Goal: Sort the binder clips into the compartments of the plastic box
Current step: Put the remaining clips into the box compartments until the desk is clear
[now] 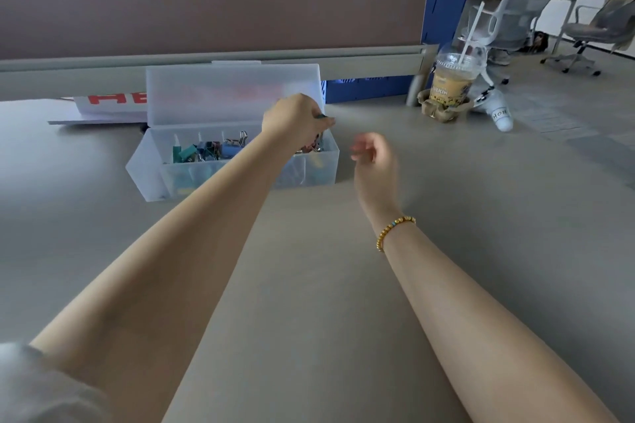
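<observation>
Binder clips (206, 151) sit heaped in the middle of the plastic box (319, 168), more at its right end. Over that right end the left hand (292, 120) pinches a small dark-green clip (324, 117) above the far rim. It's close to the wall: let go early and it likely bounces out onto the desk (309, 285). Just right of the box, the right hand (372, 158) hovers blurred, fingers loosely curled, holding nothing. Further right a drink cup (453, 79) stands well apart, with bare desk between.
</observation>
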A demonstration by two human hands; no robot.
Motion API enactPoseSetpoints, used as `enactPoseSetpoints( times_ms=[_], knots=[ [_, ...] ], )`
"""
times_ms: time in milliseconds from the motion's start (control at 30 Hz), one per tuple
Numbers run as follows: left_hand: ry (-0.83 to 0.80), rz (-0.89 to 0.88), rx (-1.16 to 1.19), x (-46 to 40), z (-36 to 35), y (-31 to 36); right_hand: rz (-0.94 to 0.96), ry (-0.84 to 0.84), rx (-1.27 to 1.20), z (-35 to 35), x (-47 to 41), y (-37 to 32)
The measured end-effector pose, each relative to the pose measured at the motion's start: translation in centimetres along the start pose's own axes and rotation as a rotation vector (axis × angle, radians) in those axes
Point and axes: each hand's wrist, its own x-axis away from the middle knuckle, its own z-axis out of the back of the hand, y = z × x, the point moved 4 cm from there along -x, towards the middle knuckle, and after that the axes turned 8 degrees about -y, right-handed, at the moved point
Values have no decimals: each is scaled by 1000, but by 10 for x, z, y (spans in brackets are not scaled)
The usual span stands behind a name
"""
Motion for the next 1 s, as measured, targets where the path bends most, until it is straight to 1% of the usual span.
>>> enactPoseSetpoints(
  times_ms=[67,100,167,233,300,367,433,500,533,667,767,833,900,967,1000],
  knots=[
    [-25,-4,-38,-4,-3,-3,16,-12,21,-3,-3,-2],
    [-7,-17,-24,-3,0,-7,19,-17,31,-4,-4,-3],
    [55,-55,58,0,11,-20,32,-38,50,-7,-7,-10],
    [65,-68,135,10,21,-37,129,-119,122,-15,-12,-22],
    [23,-60,165,22,24,-54,223,-286,353,-31,-18,-31],
    [-22,-64,140,34,23,-63,246,-445,644,-47,-20,-33],
    [-61,-82,61,38,21,-65,257,-485,803,-54,-19,-38],
    [-71,-78,62,38,22,-67,246,-473,853,-56,-20,-44],
    [-69,-77,82,38,23,-68,214,-485,863,-56,-21,-46],
    [-58,-53,156,37,21,-73,-25,-597,824,-57,-29,-46],
    [-62,-45,179,37,21,-76,-90,-601,857,-63,-36,-48],
    [-53,-40,197,37,24,-78,-121,-578,800,-65,-36,-52],
    [-36,-40,204,37,28,-81,-152,-522,596,-63,-36,-53],
    [-25,-48,185,36,30,-82,-194,-384,348,-52,-40,-51],
    [-29,-53,163,36,30,-82,-204,-293,293,-45,-43,-48]
  ],
)
